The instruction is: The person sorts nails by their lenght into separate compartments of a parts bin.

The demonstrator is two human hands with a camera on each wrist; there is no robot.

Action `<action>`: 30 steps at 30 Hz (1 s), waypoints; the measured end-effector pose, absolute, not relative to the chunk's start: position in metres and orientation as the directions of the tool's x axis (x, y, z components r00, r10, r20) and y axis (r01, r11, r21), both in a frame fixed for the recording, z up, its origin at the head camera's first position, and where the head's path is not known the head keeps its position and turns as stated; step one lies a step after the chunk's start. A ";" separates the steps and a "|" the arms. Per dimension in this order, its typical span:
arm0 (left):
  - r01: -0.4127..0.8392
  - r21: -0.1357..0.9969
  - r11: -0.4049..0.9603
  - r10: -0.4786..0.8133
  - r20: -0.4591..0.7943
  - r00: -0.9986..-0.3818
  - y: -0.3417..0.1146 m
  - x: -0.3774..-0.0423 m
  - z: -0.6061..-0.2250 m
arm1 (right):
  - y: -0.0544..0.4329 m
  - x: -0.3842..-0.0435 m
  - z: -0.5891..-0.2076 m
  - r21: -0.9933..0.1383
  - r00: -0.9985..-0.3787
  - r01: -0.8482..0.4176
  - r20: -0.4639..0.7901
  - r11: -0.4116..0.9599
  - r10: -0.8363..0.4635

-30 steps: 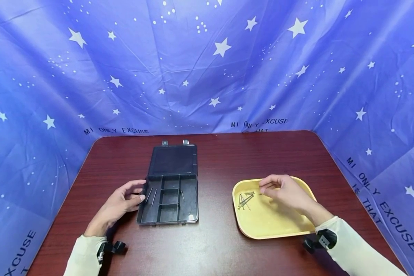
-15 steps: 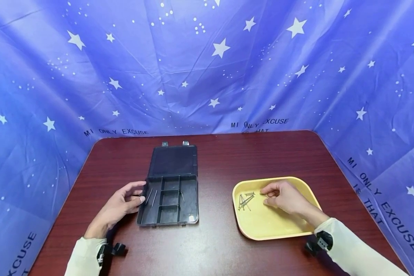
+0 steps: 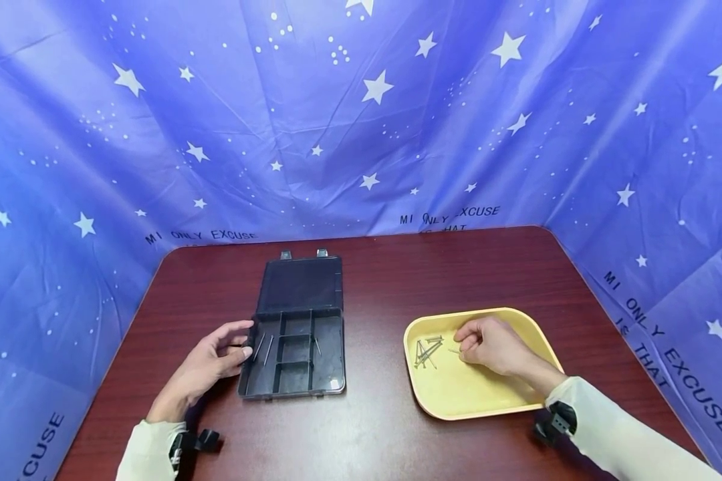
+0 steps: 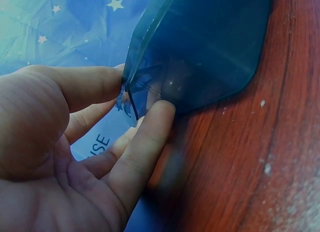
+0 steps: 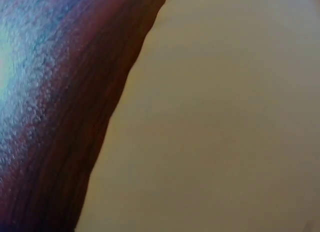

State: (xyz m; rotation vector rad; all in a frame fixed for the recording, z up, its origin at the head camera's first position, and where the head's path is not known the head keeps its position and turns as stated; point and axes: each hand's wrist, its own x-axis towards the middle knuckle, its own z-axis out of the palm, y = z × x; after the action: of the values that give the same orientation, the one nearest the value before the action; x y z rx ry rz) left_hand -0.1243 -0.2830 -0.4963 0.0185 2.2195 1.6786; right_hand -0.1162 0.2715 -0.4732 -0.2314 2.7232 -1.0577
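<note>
Left hand (image 3: 207, 361) pinching the side of the open black box (image 3: 329, 334) on the worktop (image 3: 373, 434); and across in the yellow tray (image 3: 457, 397), the right hand (image 3: 495, 347) pinches a thin nail (image 3: 454, 351), near a small heap of nails (image 3: 431, 351) at the tray's left.

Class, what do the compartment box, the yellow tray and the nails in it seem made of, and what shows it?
Compartment box: likely glossy plastic, dark but translucent in the left wrist view.
Yellow tray: probably smooth, moulded plastic, given its even colour and rounded corners.
Nails: likely metal; grey, faintly shiny.
</note>
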 end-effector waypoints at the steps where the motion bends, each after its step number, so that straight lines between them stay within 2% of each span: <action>1: -0.204 0.933 0.296 0.222 -0.275 -0.936 -0.283 -0.124 -0.497 | 0.271 -0.116 -0.473 -0.678 -0.965 -0.066 -0.144 0.732 -0.220; 7: -0.206 0.934 0.291 0.222 -0.276 -0.935 -0.285 -0.123 -0.500 | 0.270 -0.117 -0.473 -0.697 -0.959 -0.050 -0.167 0.715 -0.230; 14: -0.191 0.936 0.296 0.223 -0.261 -0.939 -0.285 -0.125 -0.500 | 0.272 -0.117 -0.471 -0.776 -0.946 0.027 -0.224 0.630 -0.235; 30: -0.191 0.940 0.283 0.227 -0.259 -0.939 -0.285 -0.126 -0.498 | 0.268 -0.116 -0.453 -0.867 -0.901 0.086 -0.278 0.491 -0.333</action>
State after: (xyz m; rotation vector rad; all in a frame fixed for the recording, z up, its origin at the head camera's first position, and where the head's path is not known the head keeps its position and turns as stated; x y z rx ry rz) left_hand -0.1256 -0.2850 -0.4983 0.0325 2.2161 1.6962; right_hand -0.1161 0.2685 -0.4533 -0.2044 2.3285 -1.3880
